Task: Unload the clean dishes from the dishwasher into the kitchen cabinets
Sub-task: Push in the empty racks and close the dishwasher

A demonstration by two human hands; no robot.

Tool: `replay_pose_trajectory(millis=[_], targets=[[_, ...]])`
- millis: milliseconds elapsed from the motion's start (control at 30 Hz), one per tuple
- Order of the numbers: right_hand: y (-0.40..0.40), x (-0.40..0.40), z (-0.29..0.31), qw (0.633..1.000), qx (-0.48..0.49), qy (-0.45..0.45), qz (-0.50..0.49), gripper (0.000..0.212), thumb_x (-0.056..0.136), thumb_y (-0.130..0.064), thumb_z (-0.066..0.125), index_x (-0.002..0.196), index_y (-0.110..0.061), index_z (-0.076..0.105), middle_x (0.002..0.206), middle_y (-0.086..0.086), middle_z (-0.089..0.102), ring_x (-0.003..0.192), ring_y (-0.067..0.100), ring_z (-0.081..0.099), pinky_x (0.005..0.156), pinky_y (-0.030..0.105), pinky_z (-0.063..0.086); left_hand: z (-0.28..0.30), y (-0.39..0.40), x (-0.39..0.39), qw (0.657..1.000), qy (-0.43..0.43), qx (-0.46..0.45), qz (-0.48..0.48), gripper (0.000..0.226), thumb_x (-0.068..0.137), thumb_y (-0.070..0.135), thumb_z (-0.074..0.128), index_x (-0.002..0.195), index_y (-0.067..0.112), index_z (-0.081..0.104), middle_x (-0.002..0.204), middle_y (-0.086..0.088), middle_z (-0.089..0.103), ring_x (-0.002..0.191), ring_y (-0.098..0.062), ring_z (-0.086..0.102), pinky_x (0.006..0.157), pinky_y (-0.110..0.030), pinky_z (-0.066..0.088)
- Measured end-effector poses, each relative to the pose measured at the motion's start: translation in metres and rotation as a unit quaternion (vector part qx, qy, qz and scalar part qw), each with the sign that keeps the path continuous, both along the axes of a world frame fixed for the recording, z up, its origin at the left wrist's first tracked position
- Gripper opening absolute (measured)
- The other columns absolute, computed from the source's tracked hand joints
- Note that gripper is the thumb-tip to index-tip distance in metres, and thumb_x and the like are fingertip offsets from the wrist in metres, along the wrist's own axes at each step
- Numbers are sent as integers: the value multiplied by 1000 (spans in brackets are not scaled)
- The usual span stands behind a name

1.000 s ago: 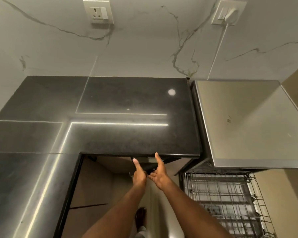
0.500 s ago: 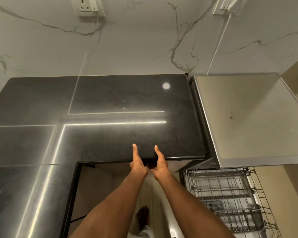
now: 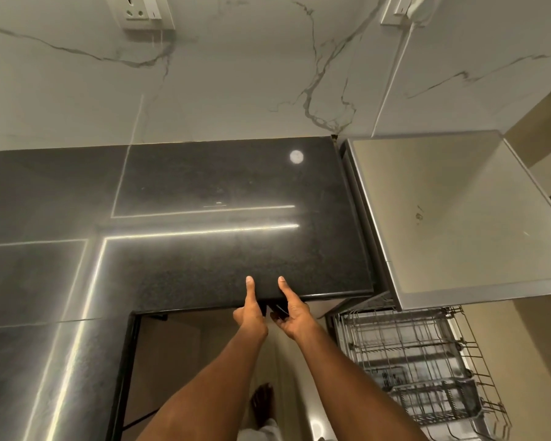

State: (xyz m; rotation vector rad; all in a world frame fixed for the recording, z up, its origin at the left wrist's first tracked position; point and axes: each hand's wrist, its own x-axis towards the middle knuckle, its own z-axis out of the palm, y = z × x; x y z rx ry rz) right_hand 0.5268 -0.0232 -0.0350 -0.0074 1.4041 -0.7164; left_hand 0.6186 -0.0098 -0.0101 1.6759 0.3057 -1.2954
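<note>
Dishwasher rack [image 3: 420, 361] sits pulled out, near right. 2 hands, left hand [image 3: 250, 316] and right hand [image 3: 295, 316], reach under counter [image 3: 204, 249] edge, thumbs on top; fingers hidden, grip unclear.

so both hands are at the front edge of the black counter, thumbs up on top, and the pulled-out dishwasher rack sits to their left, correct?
Not quite: the head view shows the dishwasher rack to the right of the hands, not the left. The rest holds: left hand and right hand are at the black counter's front edge, thumbs on top.
</note>
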Motion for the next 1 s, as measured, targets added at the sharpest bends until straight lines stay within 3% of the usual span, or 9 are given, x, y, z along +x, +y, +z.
replay_pose_trajectory(millis=[100, 167, 300, 400, 500, 600, 700, 800, 1000], targets=[[6, -11, 16, 991, -1, 85, 105, 75, 69, -69, 85, 117, -15, 65, 112, 2, 72, 100, 22, 73, 78, 41, 62, -10, 14, 10, 988, -66, 14, -138, 65, 81, 71, 72, 93, 9, 58, 96, -5, 63, 86, -20, 63, 91, -41, 52], [10, -21, 25, 957, -18, 179, 225, 77, 73, -85, 68, 109, -17, 65, 106, -1, 73, 87, 20, 75, 72, 38, 62, -20, 30, 17, 937, -138, 14, -319, 82, 80, 89, 54, 101, 11, 69, 106, -4, 69, 100, -22, 66, 98, -41, 50], [11, -54, 19, 814, -136, 357, 438, 86, 78, -91, 42, 77, -13, 77, 70, 0, 77, 68, 20, 76, 72, 39, 61, -29, 51, 22, 694, -347, -155, -611, 62, 97, 77, 28, 85, 25, 60, 82, 5, 64, 80, -9, 61, 77, -35, 45], [18, -85, 23, 716, -223, 470, 465, 53, 93, -58, 58, 74, -11, 71, 76, 8, 75, 83, 29, 73, 77, 38, 56, -32, 56, 16, 575, -440, -189, -664, 40, 103, 53, 43, 106, 18, 63, 103, 0, 67, 97, -19, 62, 83, -35, 48], [43, -113, 43, 672, -287, 540, 417, 21, 97, -35, 63, 98, -16, 71, 102, 11, 72, 100, 31, 67, 84, 39, 51, -29, 61, 0, 501, -509, -212, -667, 23, 99, 30, 56, 117, 16, 59, 113, -3, 61, 106, -24, 60, 87, -36, 51], [76, -147, 42, 611, -302, 594, 428, 45, 98, -44, 61, 138, -23, 57, 137, 4, 60, 125, 24, 56, 104, 39, 49, -18, 71, -28, 418, -570, -221, -672, 41, 96, 33, 53, 132, 15, 55, 125, -2, 57, 114, -23, 57, 91, -37, 53], [110, -182, 38, 585, -280, 619, 443, 63, 98, -49, 58, 153, -22, 43, 159, 6, 43, 146, 26, 42, 118, 42, 39, -16, 85, -58, 386, -577, -220, -685, 59, 94, 36, 51, 148, 14, 44, 147, -4, 49, 135, -24, 49, 109, -38, 47], [145, -220, 39, 597, -253, 625, 434, 69, 100, -49, 56, 159, -20, 35, 169, 9, 28, 156, 29, 27, 126, 44, 27, -19, 105, -95, 374, -573, -221, -695, 75, 94, 35, 58, 159, 13, 29, 163, -8, 35, 151, -25, 33, 122, -43, 34], [225, -313, 33, 609, -229, 650, 393, 71, 97, -44, 62, 157, -20, 33, 174, 13, 5, 160, 31, 12, 128, 47, 19, -18, 164, -190, 375, -559, -228, -704, 81, 96, 33, 58, 163, 9, 19, 170, -10, 20, 158, -25, 14, 129, -41, 13]])
